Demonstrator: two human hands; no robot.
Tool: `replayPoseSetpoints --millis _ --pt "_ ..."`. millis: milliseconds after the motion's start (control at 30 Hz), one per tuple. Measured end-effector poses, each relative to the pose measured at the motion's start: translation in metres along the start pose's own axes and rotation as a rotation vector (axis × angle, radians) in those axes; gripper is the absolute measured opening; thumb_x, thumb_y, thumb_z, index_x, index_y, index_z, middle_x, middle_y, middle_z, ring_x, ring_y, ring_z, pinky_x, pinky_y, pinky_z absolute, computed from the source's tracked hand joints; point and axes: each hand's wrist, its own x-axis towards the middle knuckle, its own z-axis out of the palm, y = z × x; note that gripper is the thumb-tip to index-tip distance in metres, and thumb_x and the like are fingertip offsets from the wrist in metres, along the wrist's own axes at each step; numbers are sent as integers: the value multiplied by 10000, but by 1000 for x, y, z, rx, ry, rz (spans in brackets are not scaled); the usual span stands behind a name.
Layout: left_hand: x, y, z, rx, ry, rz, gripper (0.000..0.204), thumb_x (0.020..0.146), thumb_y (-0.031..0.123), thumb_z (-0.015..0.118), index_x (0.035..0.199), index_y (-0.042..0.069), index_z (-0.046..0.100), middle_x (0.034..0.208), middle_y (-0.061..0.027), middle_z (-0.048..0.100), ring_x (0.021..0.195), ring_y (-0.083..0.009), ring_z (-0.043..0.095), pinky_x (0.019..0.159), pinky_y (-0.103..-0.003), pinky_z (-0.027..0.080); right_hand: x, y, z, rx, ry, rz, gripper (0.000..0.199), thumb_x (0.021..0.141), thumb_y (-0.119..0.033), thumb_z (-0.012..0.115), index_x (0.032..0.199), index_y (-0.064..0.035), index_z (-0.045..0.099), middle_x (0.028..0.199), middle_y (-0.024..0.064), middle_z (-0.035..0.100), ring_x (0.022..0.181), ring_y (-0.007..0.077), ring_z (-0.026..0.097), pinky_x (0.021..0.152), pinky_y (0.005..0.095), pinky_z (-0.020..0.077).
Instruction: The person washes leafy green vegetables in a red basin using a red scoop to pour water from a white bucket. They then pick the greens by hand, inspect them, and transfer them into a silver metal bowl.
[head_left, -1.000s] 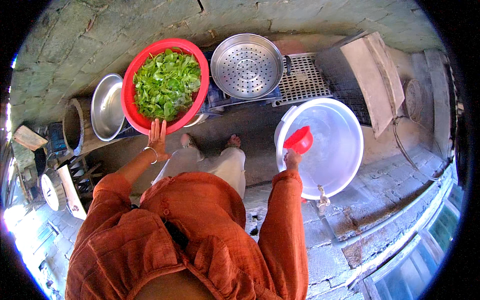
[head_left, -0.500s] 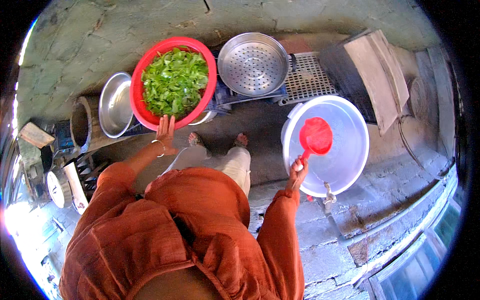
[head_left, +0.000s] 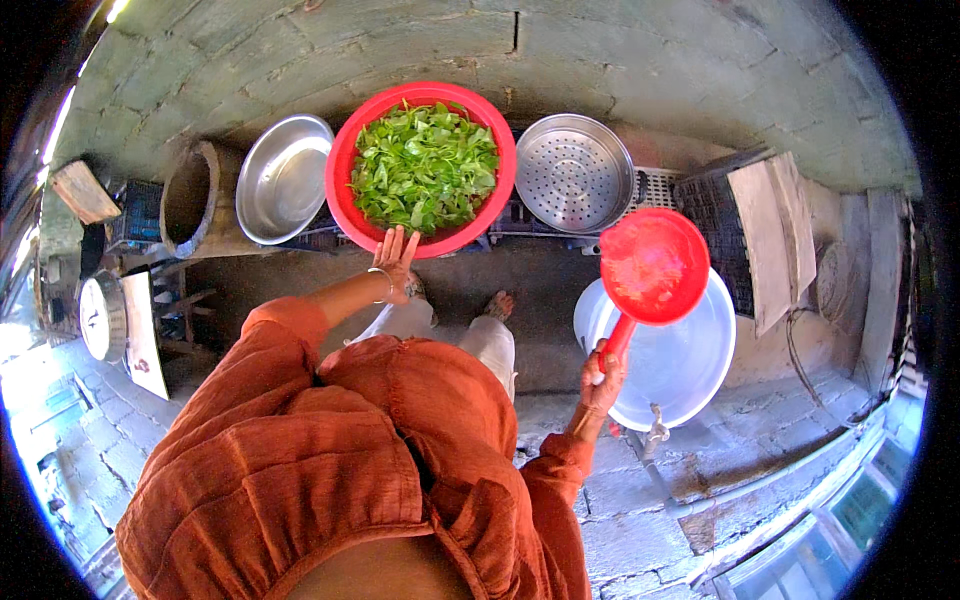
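Observation:
My right hand (head_left: 602, 382) grips the handle of a red water dipper (head_left: 655, 265). The dipper hangs over the white tub (head_left: 722, 350) on my right, and water seems to fill its bowl. My left hand (head_left: 396, 262) rests with fingers spread on the near rim of a red basin (head_left: 341, 165). Green leaves (head_left: 425, 168) are heaped inside that basin. A perforated metal steamer pan (head_left: 574, 172) stands to the right of the basin, and a shiny metal bowl (head_left: 286, 180) leans to its left.
A tap (head_left: 656, 425) sits at the tub's near edge. Right of the steamer are a crate (head_left: 718, 225) and wooden boards (head_left: 768, 240). A hollow cylinder (head_left: 190, 205) lies at far left, near a dial scale (head_left: 102, 315). A block wall (head_left: 600, 60) rises behind.
My right hand has lifted the dipper higher out of the white tub, so it looks larger. The view has shifted, while my left hand stays at the red basin's rim.

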Motion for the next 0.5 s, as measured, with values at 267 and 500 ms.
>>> replayPoseSetpoints --millis 267,500 --pt "0 -8 -4 -83 -32 70 1311 484 296 786 1363 134 -173 1403 -236 -178 1303 -392 -153 1052 -490 31 17 43 123 -319 -191 190 516 785 -57 511 1286 -79 392 792 47 541 456 68 415 336 182 299" --pt "3 -33 -4 -192 -117 204 1244 539 463 721 1375 76 -117 1405 -240 -169 1300 -379 -176 1052 -467 -21 29 96 181 -556 -184 179 512 764 3 536 1261 -79 446 696 2 539 461 51 436 364 177 312"
